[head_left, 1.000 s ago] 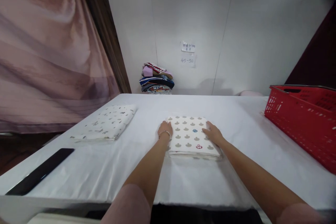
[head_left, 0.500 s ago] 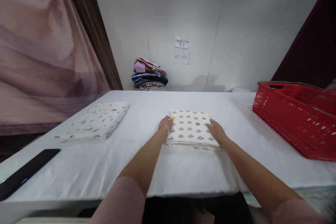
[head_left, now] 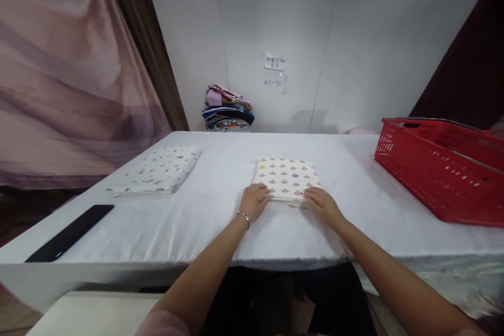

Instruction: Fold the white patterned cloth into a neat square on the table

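A folded white cloth (head_left: 284,176) with rows of grey-beige shapes and a few coloured ones lies flat on the white-covered table (head_left: 220,231). My left hand (head_left: 255,200), with a bracelet at the wrist, pinches its near left corner. At the near right corner my right hand (head_left: 323,205) grips the edge, fingertips on top and thumb toward the front side. Another folded cloth (head_left: 159,169), white with small dark prints, rests to the left, touched by neither hand.
A black phone-like slab (head_left: 71,233) lies at the table's front left. The red basket (head_left: 441,173) stands at the right. Folded fabrics (head_left: 229,110) are stacked beyond the back edge, beside paper notes (head_left: 274,72) on the wall. A pink curtain (head_left: 71,73) hangs at left.
Both hands have moved from the sides of the patterned cloth to its near corners, closer to me. The camera view has shifted slightly.
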{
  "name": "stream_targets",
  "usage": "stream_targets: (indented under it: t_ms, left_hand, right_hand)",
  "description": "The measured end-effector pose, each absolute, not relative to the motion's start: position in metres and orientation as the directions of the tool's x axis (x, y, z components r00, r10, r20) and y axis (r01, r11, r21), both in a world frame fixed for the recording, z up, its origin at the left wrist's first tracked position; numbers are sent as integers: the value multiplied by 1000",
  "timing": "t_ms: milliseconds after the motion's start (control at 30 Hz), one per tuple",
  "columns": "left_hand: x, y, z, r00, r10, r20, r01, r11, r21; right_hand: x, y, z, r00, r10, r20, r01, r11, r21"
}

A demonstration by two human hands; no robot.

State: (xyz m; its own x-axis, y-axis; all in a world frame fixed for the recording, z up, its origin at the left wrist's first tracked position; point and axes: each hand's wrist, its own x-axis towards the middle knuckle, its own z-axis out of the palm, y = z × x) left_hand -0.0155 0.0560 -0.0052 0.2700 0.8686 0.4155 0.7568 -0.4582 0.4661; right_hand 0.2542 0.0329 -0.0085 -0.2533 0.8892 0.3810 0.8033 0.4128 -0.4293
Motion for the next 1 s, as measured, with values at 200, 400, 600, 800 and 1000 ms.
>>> stream_targets:
  t_ms: [200,400,600,800,1000]
  left_hand:
    - [-16,58,3,400,830,388,799,-524,296]
    - [-18,61,1,452,751,482,796,-584,162]
    - [-26,54,-5,529,724,443,764,-633,121]
    - [-33,57,-2,556,726,404,782,-622,43]
    - [-35,64,8,612,710,348,773,-631,-70]
  right_hand:
    - [253,35,-9,-339,821,460,780,518,-350]
    - [252,37,-13,-332,757,563,760,568,-316]
    - [252,29,-16,-425,708,564,757,619,-207]
    - [258,31,-18,-459,703,543,759,628,-172]
    - [262,31,-28,-403,720,565,790,586,-183]
